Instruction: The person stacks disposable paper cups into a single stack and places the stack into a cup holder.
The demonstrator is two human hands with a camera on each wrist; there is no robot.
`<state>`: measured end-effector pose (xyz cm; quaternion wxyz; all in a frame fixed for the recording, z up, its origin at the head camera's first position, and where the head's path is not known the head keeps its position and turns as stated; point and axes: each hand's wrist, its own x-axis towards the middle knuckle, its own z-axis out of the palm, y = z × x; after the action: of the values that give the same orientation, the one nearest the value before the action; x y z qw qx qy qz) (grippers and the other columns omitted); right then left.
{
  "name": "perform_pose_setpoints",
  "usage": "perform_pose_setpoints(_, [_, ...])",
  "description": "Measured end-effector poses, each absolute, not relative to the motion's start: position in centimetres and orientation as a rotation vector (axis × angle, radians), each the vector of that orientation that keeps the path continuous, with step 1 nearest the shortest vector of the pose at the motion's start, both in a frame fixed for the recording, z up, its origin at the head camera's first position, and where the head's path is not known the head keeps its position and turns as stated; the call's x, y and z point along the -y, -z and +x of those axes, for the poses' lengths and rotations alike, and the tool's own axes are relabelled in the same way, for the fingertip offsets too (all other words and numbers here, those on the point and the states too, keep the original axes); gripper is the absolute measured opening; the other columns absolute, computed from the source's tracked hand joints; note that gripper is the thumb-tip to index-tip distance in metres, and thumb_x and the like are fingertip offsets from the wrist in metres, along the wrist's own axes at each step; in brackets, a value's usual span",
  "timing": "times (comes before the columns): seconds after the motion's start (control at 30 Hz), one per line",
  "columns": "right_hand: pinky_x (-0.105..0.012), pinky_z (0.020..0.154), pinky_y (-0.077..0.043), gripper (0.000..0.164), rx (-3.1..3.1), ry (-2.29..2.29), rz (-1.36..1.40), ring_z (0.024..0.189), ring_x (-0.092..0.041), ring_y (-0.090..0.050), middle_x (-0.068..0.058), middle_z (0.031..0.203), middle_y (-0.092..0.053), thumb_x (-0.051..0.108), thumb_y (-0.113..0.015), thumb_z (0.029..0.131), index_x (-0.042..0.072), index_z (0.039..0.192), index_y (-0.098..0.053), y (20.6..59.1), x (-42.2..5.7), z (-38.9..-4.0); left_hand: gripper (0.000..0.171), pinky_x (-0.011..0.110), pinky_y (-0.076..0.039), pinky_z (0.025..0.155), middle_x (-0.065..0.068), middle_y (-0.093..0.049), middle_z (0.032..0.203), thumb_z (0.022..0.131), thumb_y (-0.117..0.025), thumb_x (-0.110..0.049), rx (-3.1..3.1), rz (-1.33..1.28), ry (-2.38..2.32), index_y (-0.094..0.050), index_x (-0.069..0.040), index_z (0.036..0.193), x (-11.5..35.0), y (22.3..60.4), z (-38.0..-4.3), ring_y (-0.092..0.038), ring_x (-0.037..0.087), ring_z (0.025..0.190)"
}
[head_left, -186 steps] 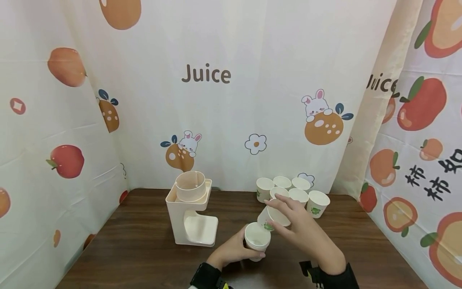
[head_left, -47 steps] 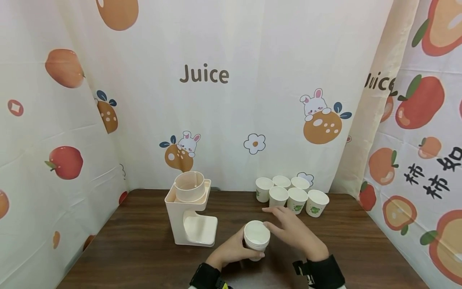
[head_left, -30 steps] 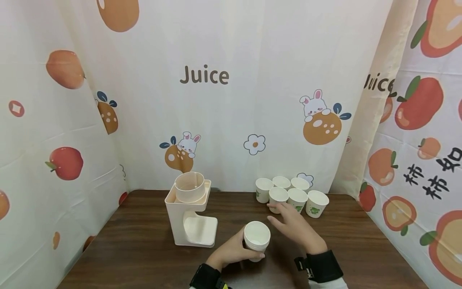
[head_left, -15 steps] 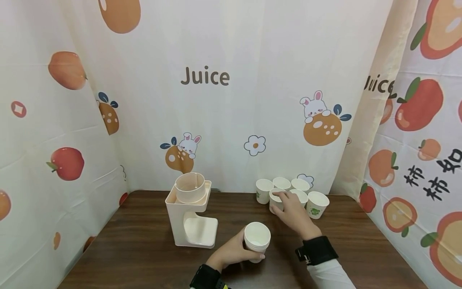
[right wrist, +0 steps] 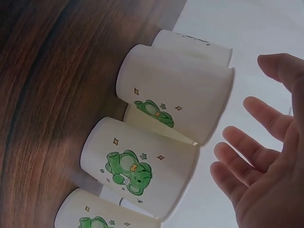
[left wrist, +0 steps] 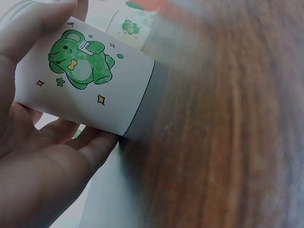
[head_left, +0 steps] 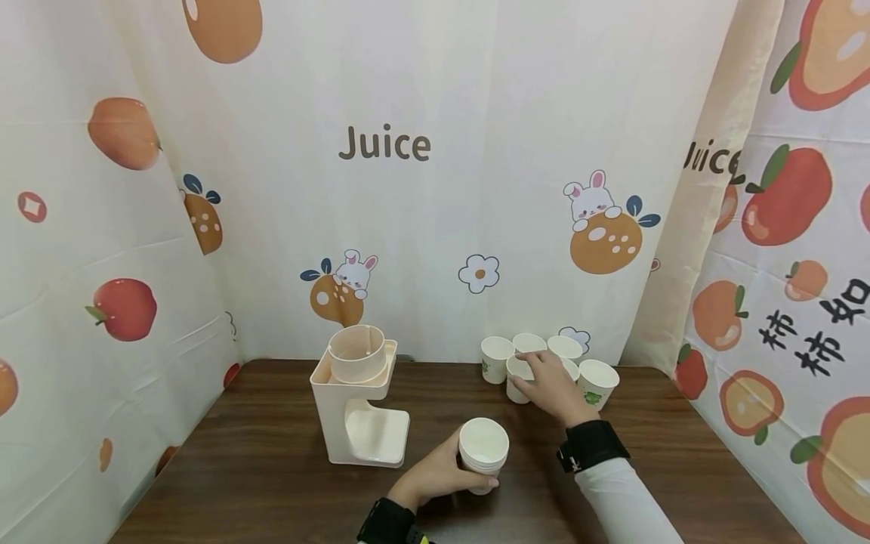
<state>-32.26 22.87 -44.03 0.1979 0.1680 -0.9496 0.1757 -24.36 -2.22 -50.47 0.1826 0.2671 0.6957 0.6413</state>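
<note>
Stack of paper cups [head_left: 484,446] in left hand [head_left: 435,476], right hand [head_left: 553,387] above group of cups [head_left: 498,364]

The left hand is clamped around the stack, with the thumb on one side and the fingers on the other. The stack is upright in the near part of the table [head_left: 238,461], and several rims are visible one below another. I cannot tell whether its bottom touches the wood. On the outer cup, a green bear [left wrist: 80,61] is printed with small stars around it.

The right hand has its fingers apart. It is above the front left cup [head_left: 518,384] of the group; in the right wrist view, a gap is visible between the fingers and the rims. Six cups stand upright, close together, at the far right of the table, and this hand partly covers some of them.

To the left of the stack stands a cream-coloured machine [head_left: 333,427] with a round container [head_left: 355,368] on top. Behind the table hangs a white cloth [head_left: 421,219] with fruits, rabbits and the word "Juice". Each wrist wears a black band [head_left: 593,446], and a white sleeve [head_left: 628,499] covers the right forearm.
</note>
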Motion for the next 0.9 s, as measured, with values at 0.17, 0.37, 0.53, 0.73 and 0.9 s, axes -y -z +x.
perform_pose_setpoints(0.17, [-0.058, 0.097, -0.044, 0.048, 2.75, -0.458, 0.426, 0.121, -0.045, -0.051, -0.026, 0.129, -0.056, 0.031, -0.07, 0.094, 0.001, 0.131, -0.062, 43.9, -22.6, -33.2, 0.08, 0.044, -0.036, 0.104, -0.002, -0.056, 0.13, 0.081, -0.084, -0.012, -1.968, 0.757, -1.814, -0.039, -0.019, 0.147, 2.2, 50.5, -24.4, -0.054, 0.017, 0.118])
perform_pose_setpoints(0.37, [-0.06, 0.095, -0.044, 0.054, 2.813, -0.377, 0.35, 0.119, -0.045, -0.049, -0.026, 0.133, -0.053, 0.039, -0.071, 0.093, 0.004, 0.133, -0.062, 44.1, -22.5, -34.0, 0.079, 0.043, -0.037, 0.104, -0.002, -0.056, 0.129, 0.081, -0.084, -0.011, -1.957, 0.778, -1.81, -0.04, -0.02, 0.147, 2.2, 50.4, -24.3, -0.054, 0.017, 0.118])
perform_pose_setpoints(0.53, [-0.062, 0.092, -0.044, 0.056, 2.847, -0.351, 0.296, 0.117, -0.046, -0.049, -0.026, 0.134, -0.053, 0.042, -0.07, 0.092, 0.005, 0.134, -0.062, 44.1, -22.4, -34.4, 0.079, 0.043, -0.037, 0.103, -0.003, -0.056, 0.129, 0.082, -0.083, -0.011, -1.952, 0.78, -1.8, -0.039, -0.021, 0.147, 2.3, 50.4, -24.3, -0.054, 0.017, 0.118])
perform_pose_setpoints(0.73, [-0.064, 0.093, -0.042, 0.057, 2.882, -0.354, 0.278, 0.12, -0.046, -0.048, -0.026, 0.135, -0.053, 0.043, -0.07, 0.092, 0.007, 0.135, -0.061, 44.0, -22.4, -34.7, 0.079, 0.044, -0.037, 0.103, -0.003, -0.056, 0.129, 0.082, -0.083, -0.011, -1.958, 0.774, -1.799, -0.039, -0.021, 0.146, 2.3, 50.4, -24.3, -0.054, 0.017, 0.118])
perform_pose_setpoints(0.9, [-0.065, 0.094, -0.04, 0.058, 2.896, -0.368, 0.277, 0.122, -0.046, -0.047, -0.025, 0.136, -0.052, 0.043, -0.071, 0.091, 0.007, 0.136, -0.061, 44.1, -22.4, -34.9, 0.079, 0.043, -0.037, 0.103, -0.003, -0.056, 0.129, 0.082, -0.084, -0.011, -1.961, 0.776, -1.796, -0.039, -0.021, 0.146, 2.3, 50.5, -24.3, -0.054, 0.016, 0.118])
